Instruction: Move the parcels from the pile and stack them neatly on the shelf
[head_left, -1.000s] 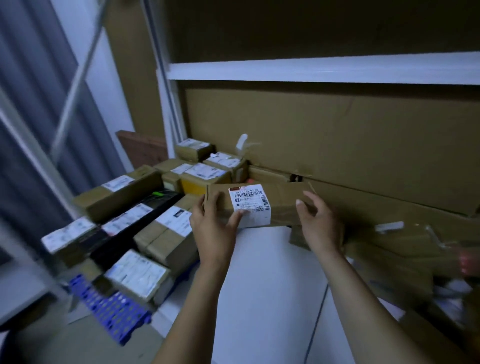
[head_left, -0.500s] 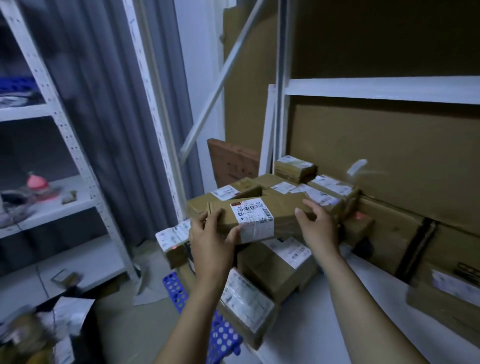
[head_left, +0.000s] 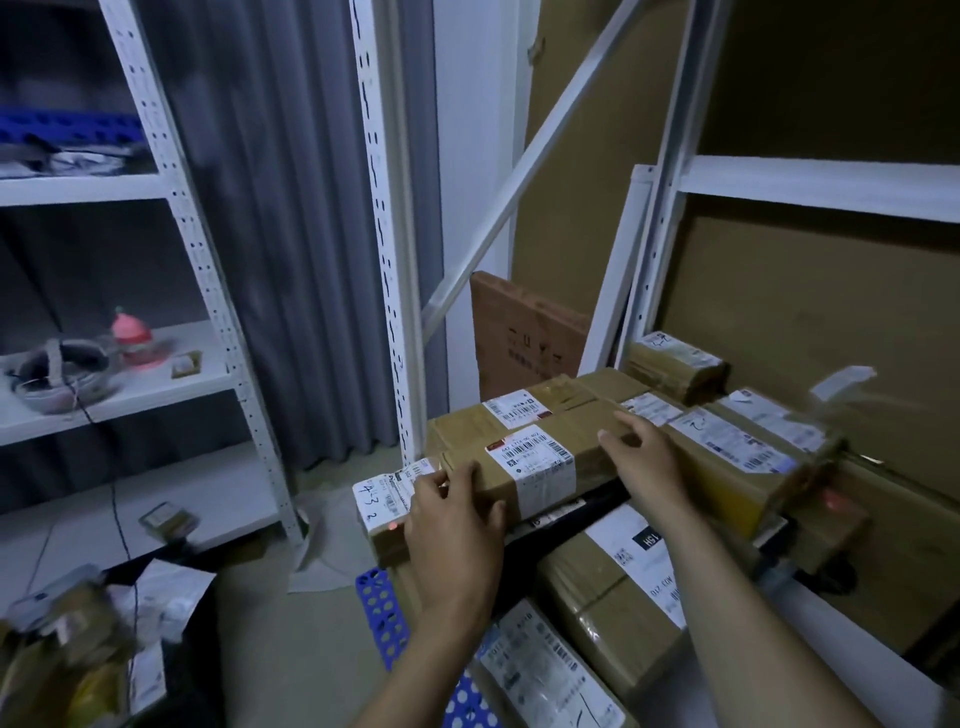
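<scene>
You have the long brown cardboard parcel (head_left: 535, 462), with a white barcode label wrapped round its middle, between both hands. It sits level and crosswise in front of you, directly above the pile of brown taped parcels (head_left: 613, 587). Whether it rests on the black wrapped parcel (head_left: 571, 519) under it or hangs just clear of it, the view does not show.

Your left hand (head_left: 452, 525) grips the near left end, with the fingers curled over the top edge and the thumb lying along the front face. Your right hand (head_left: 649, 462) clamps the right end, fingers spread across the top. Neither hand is free.

The carton looks stiff and square-edged, so it should keep its shape. You carry it on fingers alone, so it is probably light to moderate in weight. The clear tape and glossy label look slick, so keep your pads on bare cardboard near the ends, as they are now. With a box this long, an end grip stops it from swinging. If it feels heavier than it looks, slide one palm under it.

The white metal shelf rack (head_left: 119, 384) stands well apart on your left, past the blue perforated plastic pallet (head_left: 379, 608). Mind the upright posts when you turn the long side through.
</scene>
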